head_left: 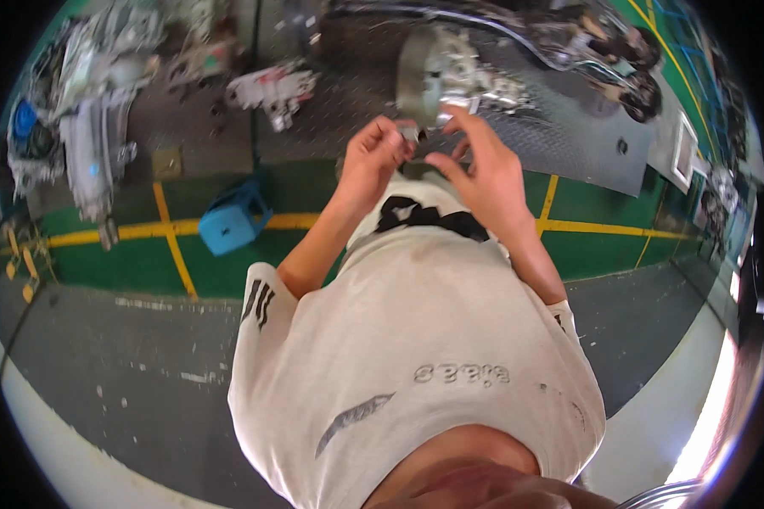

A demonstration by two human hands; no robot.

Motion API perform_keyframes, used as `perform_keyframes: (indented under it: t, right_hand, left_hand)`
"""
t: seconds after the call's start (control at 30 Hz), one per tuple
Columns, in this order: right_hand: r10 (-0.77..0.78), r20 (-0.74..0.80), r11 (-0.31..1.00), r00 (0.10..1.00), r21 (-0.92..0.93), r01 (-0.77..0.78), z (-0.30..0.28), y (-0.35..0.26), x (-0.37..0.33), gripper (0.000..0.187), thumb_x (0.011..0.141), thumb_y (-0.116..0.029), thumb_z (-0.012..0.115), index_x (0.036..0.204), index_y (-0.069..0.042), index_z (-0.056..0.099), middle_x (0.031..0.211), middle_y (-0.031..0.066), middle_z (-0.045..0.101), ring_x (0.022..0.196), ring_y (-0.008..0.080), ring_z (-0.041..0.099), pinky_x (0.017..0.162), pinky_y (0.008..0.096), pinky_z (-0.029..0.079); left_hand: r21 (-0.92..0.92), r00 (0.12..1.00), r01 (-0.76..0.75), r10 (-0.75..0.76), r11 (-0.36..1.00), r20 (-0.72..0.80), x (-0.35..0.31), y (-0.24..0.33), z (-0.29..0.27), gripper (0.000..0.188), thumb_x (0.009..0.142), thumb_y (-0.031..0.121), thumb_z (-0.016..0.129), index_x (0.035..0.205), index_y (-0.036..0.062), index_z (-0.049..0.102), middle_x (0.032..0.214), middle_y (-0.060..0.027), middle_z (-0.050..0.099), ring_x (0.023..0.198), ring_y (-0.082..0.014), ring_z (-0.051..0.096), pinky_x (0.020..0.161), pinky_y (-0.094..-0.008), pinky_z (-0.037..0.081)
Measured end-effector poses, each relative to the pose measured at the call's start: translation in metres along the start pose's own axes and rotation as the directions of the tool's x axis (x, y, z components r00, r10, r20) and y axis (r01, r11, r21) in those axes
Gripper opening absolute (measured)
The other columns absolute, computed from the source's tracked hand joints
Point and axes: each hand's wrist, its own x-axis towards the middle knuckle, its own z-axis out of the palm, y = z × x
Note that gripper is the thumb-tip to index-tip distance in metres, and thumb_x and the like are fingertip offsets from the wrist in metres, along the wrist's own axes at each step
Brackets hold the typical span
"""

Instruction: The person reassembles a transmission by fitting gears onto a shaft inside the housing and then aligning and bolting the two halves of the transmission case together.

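My left hand (pixel 373 159) is closed, with thumb and fingers pinching a small silvery metal piece (pixel 410 133). What kind of piece it is cannot be made out. To its right, my right hand (pixel 491 168) is held with thumb and fingers apart, nothing visible between them. Its fingertips are close to a round metal housing (pixel 437 72) with a geared or ribbed part on its right side, which rests on the dark metal-topped bench (pixel 348 127). Whether those fingertips touch the housing is unclear.
Cast metal casing parts (pixel 272 89) lie left of the housing, and larger gearbox casings (pixel 98 153) stand at the far left. Dark hoses and cables (pixel 560 51) run along the bench's back right. A blue plastic stool (pixel 229 222) stands on the green floor by my left arm.
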Motion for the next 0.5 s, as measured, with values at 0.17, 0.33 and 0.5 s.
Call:
perform_keyframes:
  t: [0.17,0.33,0.5]
  right_hand:
    - [-0.096,0.005,0.995,0.995,-0.028,0.096,-0.078,0.068,-0.032,0.035,0.080,-0.013,0.076,0.113,-0.008,0.065,0.090,0.0050,0.067,0.063,0.0175,0.063,0.058,0.0305,0.050]
    - [-0.102,0.022,0.990,0.995,-0.092,0.104,-0.132,0.169,-0.060,0.027,0.081,-0.010,0.074,0.106,-0.006,0.066,0.091,0.0108,0.067,0.076,0.0307,0.066,0.065,0.0370,0.053]
    - [-0.020,0.012,0.970,1.000,-0.240,0.023,-0.141,0.333,-0.038,0.018,0.084,-0.014,0.070,0.099,-0.004,0.063,0.091,0.0148,0.065,0.079,0.0337,0.066,0.067,0.0413,0.053]
  left_hand:
    - [-0.008,0.965,0.226,-0.223,0.974,0.138,0.028,-0.074,0.068,0.011,0.098,0.016,0.060,0.094,0.0063,0.057,0.096,-0.0035,0.065,0.083,-0.0099,0.056,0.077,-0.0252,0.045]
    - [0.210,0.966,0.233,-0.250,0.950,0.062,0.068,-0.184,0.106,0.013,0.097,0.019,0.061,0.100,0.0068,0.058,0.099,-0.0021,0.063,0.089,-0.0095,0.057,0.077,-0.0270,0.046]
    - [0.000,0.829,0.544,-0.538,0.839,-0.152,0.098,-0.287,0.079,0.034,0.102,0.039,0.045,0.116,0.0097,0.055,0.114,-0.0052,0.063,0.102,-0.0180,0.060,0.079,-0.0326,0.046]
